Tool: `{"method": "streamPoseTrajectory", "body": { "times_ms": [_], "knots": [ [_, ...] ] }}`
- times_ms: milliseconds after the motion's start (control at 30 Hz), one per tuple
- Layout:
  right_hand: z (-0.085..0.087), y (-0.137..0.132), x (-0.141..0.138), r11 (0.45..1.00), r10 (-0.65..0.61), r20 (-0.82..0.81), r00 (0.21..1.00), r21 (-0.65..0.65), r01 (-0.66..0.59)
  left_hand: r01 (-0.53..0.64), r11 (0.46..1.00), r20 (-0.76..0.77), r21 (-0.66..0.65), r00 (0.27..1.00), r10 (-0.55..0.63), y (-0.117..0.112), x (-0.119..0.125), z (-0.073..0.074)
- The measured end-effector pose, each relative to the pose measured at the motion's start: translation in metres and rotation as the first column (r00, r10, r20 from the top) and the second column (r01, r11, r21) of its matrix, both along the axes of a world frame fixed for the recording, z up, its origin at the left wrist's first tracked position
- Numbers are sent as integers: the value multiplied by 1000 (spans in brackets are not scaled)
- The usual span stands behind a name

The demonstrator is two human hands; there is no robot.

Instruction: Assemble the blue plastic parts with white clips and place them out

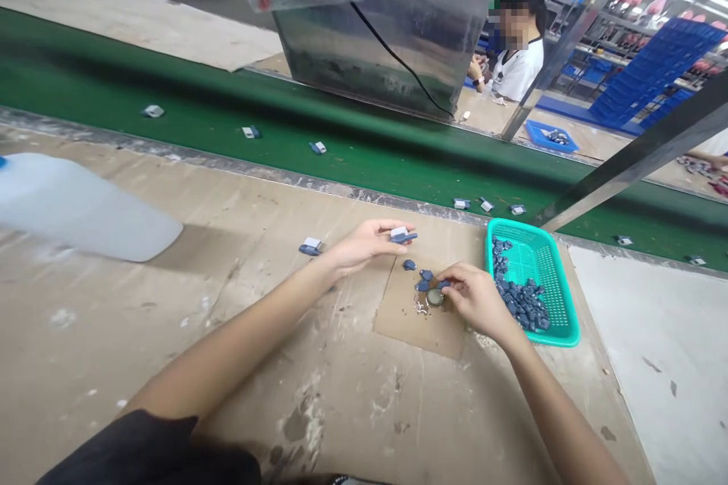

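Note:
Between the thumb and fingers of my left hand (367, 244) is a small blue-and-white plastic part (403, 235), held above the table. My right hand (472, 295) pinches a small dark blue piece (443, 284) just over a small round dish (435, 297). Several loose dark blue pieces (424, 280) lie beside the dish on a cardboard sheet (421, 330), with small white bits near them. Another blue-and-white part (310, 246) rests on the table left of my left hand. To the right of my right hand stands a green basket (560, 273) holding many dark blue pieces (526, 303).
A green conveyor belt (369, 155) runs behind the table, carrying several blue-and-white parts. A large whitish plastic bottle (85, 204) lies at the left. A metal post (637, 151) rises behind the basket. Across the belt, a person (520, 64) sits near a blue tray (551, 136).

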State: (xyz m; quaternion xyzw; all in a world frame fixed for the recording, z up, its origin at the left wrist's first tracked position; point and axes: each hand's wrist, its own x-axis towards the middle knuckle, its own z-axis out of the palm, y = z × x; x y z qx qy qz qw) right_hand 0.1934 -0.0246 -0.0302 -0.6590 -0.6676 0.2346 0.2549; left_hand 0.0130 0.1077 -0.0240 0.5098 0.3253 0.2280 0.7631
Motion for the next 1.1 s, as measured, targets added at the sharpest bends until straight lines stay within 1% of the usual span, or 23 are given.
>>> {"method": "streamPoseTrajectory", "body": {
  "times_ms": [100,167,267,333,400,467,500,533,567,600,633,667,700,733,767,800,867,933,1000,1100],
  "knots": [
    [-9,2,-8,998,66,148,987,-28,-62,0,999,-38,51,999,1,-17,-6,-1],
    [-13,1,-12,996,84,249,965,-63,-70,33,996,-57,77,998,-29,-23,-5,-2],
    [-13,-1,-20,991,99,393,914,-123,-55,90,991,-48,99,995,-85,-27,-4,-6],
    [-11,-1,-26,988,98,452,886,-152,-32,113,988,-29,109,993,-111,-28,-3,-9],
    [-7,-1,-29,989,89,441,893,-149,-25,131,988,-11,87,991,-131,-30,-3,-12],
    [-4,0,-28,996,47,350,936,-93,-15,141,989,0,44,990,-141,-31,-3,-13],
    [-2,0,-25,998,5,266,964,-55,10,141,990,4,28,990,-141,-33,-2,-13],
    [0,0,-21,998,-50,144,988,-24,54,141,990,7,20,990,-141,-34,-2,-13],
    [3,0,-17,994,-110,-22,994,-12,110,144,989,7,19,989,-144,-36,-2,-13],
    [6,-1,-14,987,-162,-217,963,-23,161,153,988,6,23,988,-153,-38,-1,-12],
    [8,-1,-10,980,-198,-412,890,-50,195,167,986,5,30,986,-167,-39,-1,-11],
    [11,-2,-8,975,-214,-576,789,-83,204,184,982,3,36,983,-184,-41,-1,-10],
    [13,-2,-8,974,-216,-693,688,-108,197,200,979,1,40,980,-200,-42,0,-10],
    [15,-2,-8,976,-211,-766,608,-125,181,216,975,-3,45,976,-216,-43,0,-10],
    [16,-2,-10,977,-207,-804,557,-137,165,229,972,-8,50,974,-229,-44,0,-11],
    [16,-2,-12,978,-205,-825,527,-148,149,241,969,-15,55,971,-240,-45,0,-11],
    [16,0,-17,978,-207,-842,499,-167,124,263,963,-30,65,965,-262,-46,0,-14],
    [15,1,-21,977,-211,-842,496,-177,116,281,957,-37,77,959,-279,-46,0,-15],
    [16,2,-23,974,-225,-831,509,-188,125,289,953,-41,94,957,-286,-47,-1,-15],
    [18,0,-25,970,-240,-812,532,-185,156,280,949,-68,144,960,-272,-52,-2,-10]
  ]
}}
